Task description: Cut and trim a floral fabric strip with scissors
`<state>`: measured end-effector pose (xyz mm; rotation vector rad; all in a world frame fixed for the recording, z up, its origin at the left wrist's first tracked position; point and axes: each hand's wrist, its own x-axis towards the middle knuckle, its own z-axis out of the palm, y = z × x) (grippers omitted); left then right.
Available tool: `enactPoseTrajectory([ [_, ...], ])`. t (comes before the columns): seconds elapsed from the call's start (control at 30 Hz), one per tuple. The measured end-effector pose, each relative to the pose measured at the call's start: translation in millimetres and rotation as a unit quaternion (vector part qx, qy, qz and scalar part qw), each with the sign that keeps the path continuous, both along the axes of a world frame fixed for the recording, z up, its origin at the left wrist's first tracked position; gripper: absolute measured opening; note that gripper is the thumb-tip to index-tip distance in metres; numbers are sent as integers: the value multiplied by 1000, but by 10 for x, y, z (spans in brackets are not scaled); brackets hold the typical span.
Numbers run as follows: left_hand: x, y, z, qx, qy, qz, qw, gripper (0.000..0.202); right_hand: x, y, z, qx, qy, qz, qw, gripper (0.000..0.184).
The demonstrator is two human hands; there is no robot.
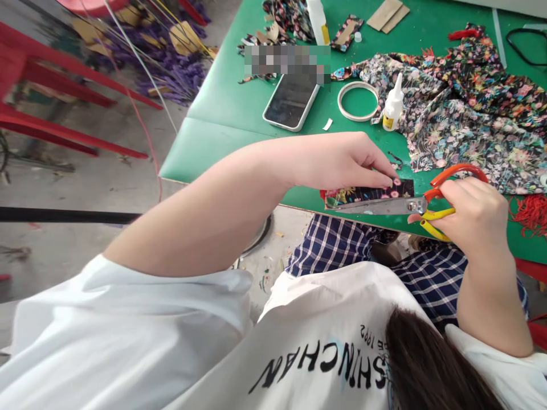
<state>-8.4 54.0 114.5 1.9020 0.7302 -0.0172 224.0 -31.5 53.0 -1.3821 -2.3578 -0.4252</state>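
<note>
My left hand (354, 162) pinches a small dark floral piece of fabric (371, 192) near the table's front edge, thumb and fingertips at its right end. My right hand (478, 213) is wrapped round a pair of scissors (399, 205) with one orange and one yellow handle. Their blades point left and lie along the fabric's lower edge, looking nearly closed. Some red shows at the fabric's left end. Just beyond my hands stand a small glue bottle (393, 108) and a roll of white tape (358, 101).
A phone (293, 99) lies on the green table (222, 102). Floral cloth (470, 114) spreads over the right side, with red threads (532, 213) near the edge. Another white bottle (318, 23) and cardboard pieces (388, 14) are farther back. A red stool (64, 85) stands left.
</note>
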Motion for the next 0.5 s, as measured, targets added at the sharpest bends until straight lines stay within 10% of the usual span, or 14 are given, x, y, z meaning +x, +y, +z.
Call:
enactPoseTrajectory([
  [0.5,-91,7,45,-14,43,65,997,36,335,43,50,-19,12,-36,999,45],
])
